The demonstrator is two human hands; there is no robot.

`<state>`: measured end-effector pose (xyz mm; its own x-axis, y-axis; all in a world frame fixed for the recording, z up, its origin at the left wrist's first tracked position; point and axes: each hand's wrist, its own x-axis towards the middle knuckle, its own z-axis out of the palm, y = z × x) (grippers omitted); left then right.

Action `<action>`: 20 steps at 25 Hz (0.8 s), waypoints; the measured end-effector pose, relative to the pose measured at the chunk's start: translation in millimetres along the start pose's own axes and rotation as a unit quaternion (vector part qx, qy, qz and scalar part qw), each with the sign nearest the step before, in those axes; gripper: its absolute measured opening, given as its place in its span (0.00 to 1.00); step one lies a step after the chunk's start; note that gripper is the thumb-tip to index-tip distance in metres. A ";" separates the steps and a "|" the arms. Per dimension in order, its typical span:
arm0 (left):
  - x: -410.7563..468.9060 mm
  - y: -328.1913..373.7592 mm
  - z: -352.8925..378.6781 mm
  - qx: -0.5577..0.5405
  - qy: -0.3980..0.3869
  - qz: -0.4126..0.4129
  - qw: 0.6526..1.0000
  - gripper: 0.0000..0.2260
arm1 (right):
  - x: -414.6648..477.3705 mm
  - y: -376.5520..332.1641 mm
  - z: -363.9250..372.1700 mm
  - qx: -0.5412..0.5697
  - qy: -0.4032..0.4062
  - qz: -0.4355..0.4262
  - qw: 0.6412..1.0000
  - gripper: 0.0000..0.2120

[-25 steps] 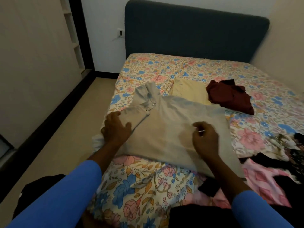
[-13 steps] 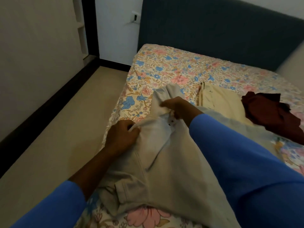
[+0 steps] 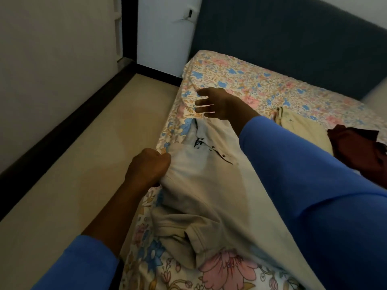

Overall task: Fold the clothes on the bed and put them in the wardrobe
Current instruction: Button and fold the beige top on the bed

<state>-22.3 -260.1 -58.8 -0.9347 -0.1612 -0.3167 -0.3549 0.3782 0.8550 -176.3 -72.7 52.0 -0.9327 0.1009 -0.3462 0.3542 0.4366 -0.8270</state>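
Bed [image 3: 228,271], floral sheet: beige shirt [image 3: 209,189] lies along its left edge, collar pointing away (buttons showing), one sleeve bunched nearest. Left hand [image 3: 148,166]: grip curled tight on the shirt's left side. Right hand [image 3: 217,103]: grip spread, fingers straight, holding nothing, just beyond the collar. Farther right: cream garment [image 3: 299,130], folded; maroon garment [image 3: 360,147], crumpled beside it. Headboard [image 3: 293,49], dark blue.

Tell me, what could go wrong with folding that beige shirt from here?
The beige shirt lies at the edge of the bed, gripped only by the left hand; it might slide onto the floor. Its lower sleeve is bunched and may get folded in creased. The right hand hovers open near the collar, so the fold could skew.
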 end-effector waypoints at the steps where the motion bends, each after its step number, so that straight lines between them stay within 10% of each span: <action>1: 3.4 -1.9 1.2 0.002 -0.006 -0.014 1.000 0.13 | -1.1 3.3 2.9 -0.013 0.008 -0.032 0.999 0.12; 7: 10.9 5.7 12.1 -0.332 -0.105 -0.143 0.927 0.15 | -76.7 65.0 6.0 -0.205 -0.022 -0.190 0.960 0.13; 10: 0.9 1.7 15.6 -0.068 0.034 -0.006 0.997 0.15 | -158.6 120.2 -14.1 -0.241 -0.027 -0.183 0.953 0.17; 13: -44.4 7.4 22.3 0.176 0.202 0.293 0.918 0.10 | -244.5 183.2 -41.6 -0.337 -0.038 -0.126 0.932 0.23; 17: -138.1 7.2 62.7 0.154 -0.094 0.501 0.846 0.07 | -315.5 248.7 -80.0 -0.470 -0.045 -0.064 0.879 0.23; 20: -172.5 -22.5 87.0 0.344 -0.117 0.549 0.752 0.12 | -350.7 287.1 -116.5 -0.613 0.067 -0.013 0.787 0.24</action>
<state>145.4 -161.5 -59.2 -0.6198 0.7283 0.2924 0.7843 0.5615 0.2639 244.6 121.4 -12.5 -0.9665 0.1346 -0.2184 0.0794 0.9665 0.2442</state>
